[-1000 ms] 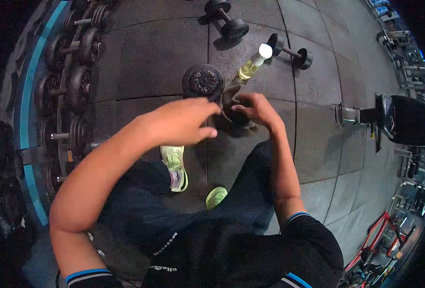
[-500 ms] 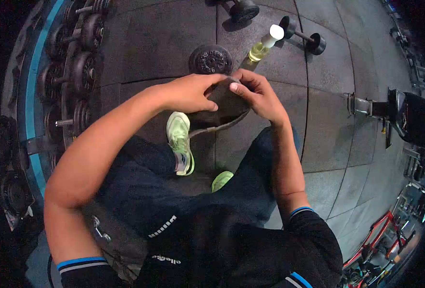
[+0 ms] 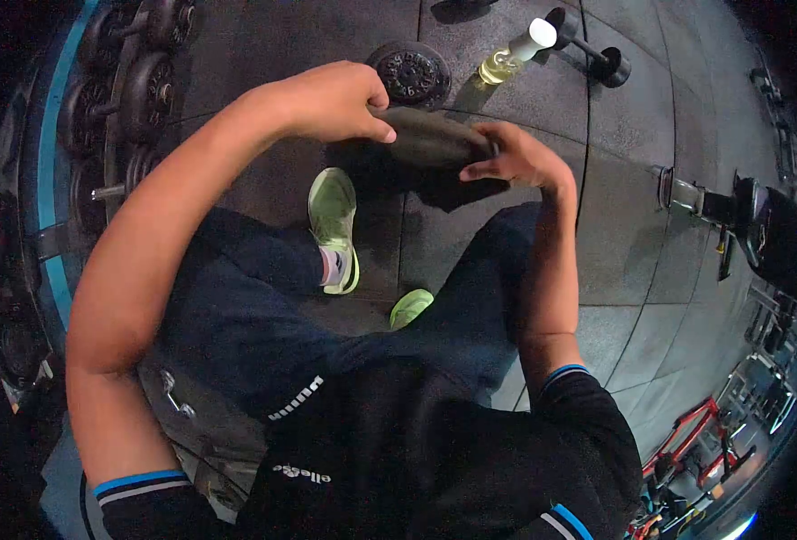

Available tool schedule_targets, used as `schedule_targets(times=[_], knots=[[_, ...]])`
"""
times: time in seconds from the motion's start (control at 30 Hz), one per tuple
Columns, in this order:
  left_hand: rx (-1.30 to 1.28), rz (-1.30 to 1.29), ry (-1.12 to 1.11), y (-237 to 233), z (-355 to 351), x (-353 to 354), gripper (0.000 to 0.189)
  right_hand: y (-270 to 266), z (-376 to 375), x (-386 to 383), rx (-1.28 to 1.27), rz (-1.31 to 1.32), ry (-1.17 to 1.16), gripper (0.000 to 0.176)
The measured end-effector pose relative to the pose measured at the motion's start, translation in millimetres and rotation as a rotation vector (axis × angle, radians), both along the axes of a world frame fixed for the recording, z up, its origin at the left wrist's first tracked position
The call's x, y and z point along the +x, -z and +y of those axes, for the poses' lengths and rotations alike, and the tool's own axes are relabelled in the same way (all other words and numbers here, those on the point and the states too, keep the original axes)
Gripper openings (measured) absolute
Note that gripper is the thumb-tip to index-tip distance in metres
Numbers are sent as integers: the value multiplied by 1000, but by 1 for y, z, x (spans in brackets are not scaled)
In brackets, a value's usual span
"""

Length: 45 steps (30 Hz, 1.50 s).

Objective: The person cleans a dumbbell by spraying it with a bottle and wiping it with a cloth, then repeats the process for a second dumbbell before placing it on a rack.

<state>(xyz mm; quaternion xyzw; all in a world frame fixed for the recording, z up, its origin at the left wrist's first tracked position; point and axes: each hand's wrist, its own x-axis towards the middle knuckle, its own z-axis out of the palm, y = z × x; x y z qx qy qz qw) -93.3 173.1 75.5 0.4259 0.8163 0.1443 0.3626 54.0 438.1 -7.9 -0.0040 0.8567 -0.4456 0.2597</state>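
A dark strip of cloth (image 3: pixel 430 137) is stretched between my two hands above the floor, blurred by motion. My left hand (image 3: pixel 349 103) pinches its left end, thumb pointing right. On its right end my right hand (image 3: pixel 517 157) has closed, fingers bent toward the middle. Just beyond the cloth a round black weight plate (image 3: pixel 409 76) lies flat on the floor. A bottle of yellowish liquid with a white cap (image 3: pixel 517 52) stands to the right of the plate, above my right hand.
A black dumbbell (image 3: pixel 589 49) lies behind the bottle. Racked dumbbells (image 3: pixel 146 90) line the left side. A black padded machine (image 3: pixel 759 220) stands at the right. My light green shoes (image 3: pixel 333 211) rest on the dark floor tiles (image 3: pixel 624 207).
My hands have moved apart, the left one up and to the left, the right one slightly right. The cloth, which hung in a loop, is now spread between them. The view has shifted.
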Motion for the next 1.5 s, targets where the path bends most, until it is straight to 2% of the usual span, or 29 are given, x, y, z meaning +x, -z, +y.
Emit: schedule_targets(times=[0.07, 0.13, 0.2, 0.23, 0.27, 0.3, 0.33, 0.37, 0.4, 0.43, 0.47, 0.53, 0.63, 0.7, 0.73, 0.77, 0.87, 0.9, 0.93, 1.0, 1.07, 1.1, 1.17, 1.2, 1.23, 1.33, 1.37, 1.47, 1.5], knots=[[-60, -9, -4, -10, -1, -6, 36, 12, 15, 1, -63, 105, 19, 54], [-190, -36, 55, -25, -1, -22, 42, -14, 23, -12, -206, 130, 70, 52], [-49, 2, 14, -10, -10, -46, 42, -20, 42, -37, -207, 297, 168, 47], [12, 121, -24, 4, -16, -62, 45, -33, 40, -53, -56, 470, 171, 45], [-48, 120, -34, 13, -10, -80, 46, -24, 37, -76, 143, 590, 229, 46], [5, 95, -74, 34, -9, -102, 46, -18, 32, -92, 271, 777, 269, 47], [54, 61, -116, 62, -14, -117, 46, -2, 24, -107, 574, 842, 297, 55], [64, 85, -134, 90, -22, -128, 45, -11, -1, -113, 661, 817, 334, 56], [73, 107, -158, 121, -34, -135, 45, 1, -19, -117, 521, 964, 319, 52], [80, 133, -184, 142, -43, -134, 44, 28, -33, -124, 499, 925, 335, 54], [85, 151, -164, 150, -47, -128, 46, 58, -44, -125, 490, 1011, 229, 66], [92, 209, -114, 151, -43, -113, 49, 95, -84, -106, 641, 830, 212, 73], [111, 51, -242, 161, -31, -96, 57, 99, -108, -96, 625, 862, 312, 73], [199, -139, -359, 188, -26, -86, 68, 111, -116, -91, 637, 899, 283, 69], [244, -253, -406, 186, -22, -80, 74, 114, -117, -86, 650, 912, 270, 68], [226, -209, -398, 183, -20, -79, 81, 118, -118, -81, 628, 911, 278, 61], [279, -285, -499, 212, -12, -90, 74, 120, -106, -71, 571, 910, 181, 58], [262, -122, -404, 197, -11, -86, 79, 118, -100, -73, 569, 912, 151, 60], [257, -108, -362, 192, -11, -81, 80, 113, -92, -82, 515, 917, 136, 60], [297, -167, -467, 192, -11, -76, 78, 106, -78, -100, 404, 911, 102, 61], [340, -278, -502, 190, -11, -79, 77, 103, -79, -107, 420, 925, 185, 76], [362, -335, -518, 189, -8, -82, 77, 101, -85, -103, 420, 930, 230, 81], [588, -739, -712, 199, 5, -83, 73, 107, -95, -94, 496, 904, 280, 97], [693, -953, -808, 206, 11, -79, 72, 111, -102, -85, 531, 876, 333, 97], [746, -1091, -771, 207, 16, -80, 60, 114, -110, -75, 566, 846, 385, 98], [683, -1300, -647, 195, 19, -99, 51, 124, -120, -51, 586, 779, 470, 100], [567, -1213, -583, 196, 18, -102, 55, 125, -117, -50, 595, 771, 473, 100], [636, -991, -521, 205, 22, -84, 58, 115, -103, -71, 572, 784, 424, 94], [614, -996, -518, 198, 20, -82, 61, 113, -94, -88, 541, 804, 391, 92]])
